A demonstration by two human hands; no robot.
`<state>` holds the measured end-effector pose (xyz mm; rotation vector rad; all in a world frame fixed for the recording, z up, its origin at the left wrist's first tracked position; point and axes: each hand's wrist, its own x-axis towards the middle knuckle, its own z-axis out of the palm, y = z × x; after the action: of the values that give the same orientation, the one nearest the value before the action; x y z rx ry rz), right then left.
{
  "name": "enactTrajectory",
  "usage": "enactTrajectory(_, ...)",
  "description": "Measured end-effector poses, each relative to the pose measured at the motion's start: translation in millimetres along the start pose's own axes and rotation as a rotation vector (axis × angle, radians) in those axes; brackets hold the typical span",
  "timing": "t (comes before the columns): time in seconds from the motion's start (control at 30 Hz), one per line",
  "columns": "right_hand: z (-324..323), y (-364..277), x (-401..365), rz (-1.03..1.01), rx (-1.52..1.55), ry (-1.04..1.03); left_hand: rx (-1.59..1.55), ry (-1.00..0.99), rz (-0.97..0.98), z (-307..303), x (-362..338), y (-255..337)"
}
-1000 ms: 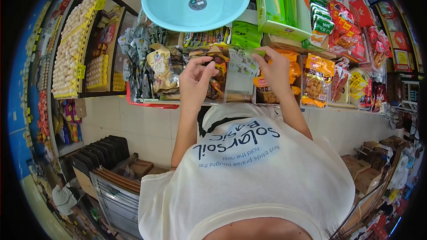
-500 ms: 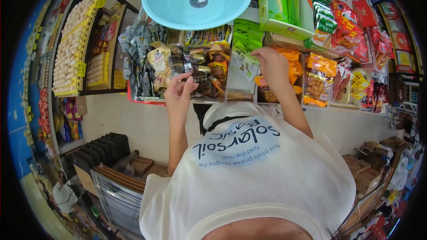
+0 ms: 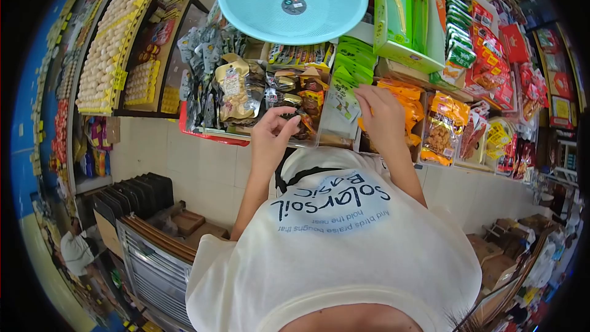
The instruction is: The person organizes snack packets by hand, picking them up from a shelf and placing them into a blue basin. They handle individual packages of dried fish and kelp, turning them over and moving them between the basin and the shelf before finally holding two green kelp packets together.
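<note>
My left hand [image 3: 270, 138] hovers at the front of a clear bin of dark snack packets [image 3: 284, 99]. Its fingers are curved, thumb and forefinger apart, and nothing shows between them. To its left lies a gold-and-clear snack packet [image 3: 238, 95]. My right hand [image 3: 384, 117] reaches into the neighbouring bin, fingers bent together at the right edge of a green-and-white snack packet [image 3: 342, 99]. The fingertips are partly hidden, but they appear to pinch that edge. More green packets [image 3: 355, 58] lie in a row behind it. Orange snack packets [image 3: 405, 101] sit under and beside my right wrist.
A large light-blue plastic basin [image 3: 264, 18] rests behind the bins. A green box [image 3: 409, 49] and red snack packets [image 3: 488, 49] are at the right. Egg trays [image 3: 117, 43] stand on a left shelf. Behind me on the left are black folded items [image 3: 138, 200] and a metal rack [image 3: 153, 264].
The view has shifted, so the bins and basin appear further right and slightly lower. My left hand has moved a little right over the dark packets. My right hand stays at the green-and-white packet.
</note>
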<state>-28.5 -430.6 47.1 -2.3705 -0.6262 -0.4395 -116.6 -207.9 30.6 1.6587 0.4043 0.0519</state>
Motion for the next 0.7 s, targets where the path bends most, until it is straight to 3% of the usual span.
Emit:
enactTrajectory(0.03,0.4,-0.6,-2.6,0.006,0.014,-0.016,-0.004,0.017,0.000,1.5,-0.2,-2.2)
enactTrajectory(0.1,-0.1,-2.5,-6.5,-0.001,0.036,-0.043,0.025,0.111,0.204,3.3,1.3,-9.5)
enactTrajectory(0.17,-1.4,-3.5,-8.3,0.050,-0.133,-0.240,0.043,0.168,0.204,-1.4,-0.5,-12.4)
enactTrajectory(0.27,5.0,4.4,-11.8,-0.009,-0.324,-0.358,0.142,0.274,0.221,-8.8,-7.4,-2.6)
enactTrajectory(0.37,7.8,1.4,-7.6,-0.003,-0.278,-0.312,0.172,0.307,0.193,-16.2,-16.2,-7.8)
enactTrajectory(0.4,8.4,1.4,-6.5,-0.026,-0.276,-0.329,0.183,0.349,0.265,-16.0,-18.2,-8.7)
enactTrajectory(0.43,9.7,1.7,-5.2,0.019,-0.309,-0.371,0.175,0.374,0.254,-17.2,-24.3,-7.7)
enactTrajectory(0.5,13.2,2.8,-2.4,0.039,-0.342,-0.425,0.271,0.296,0.005,-17.9,-36.1,-1.6)
enactTrajectory(0.7,29.1,12.0,-4.5,0.046,-0.433,-0.467,0.182,0.374,-0.066,-3.9,-52.0,-3.3)
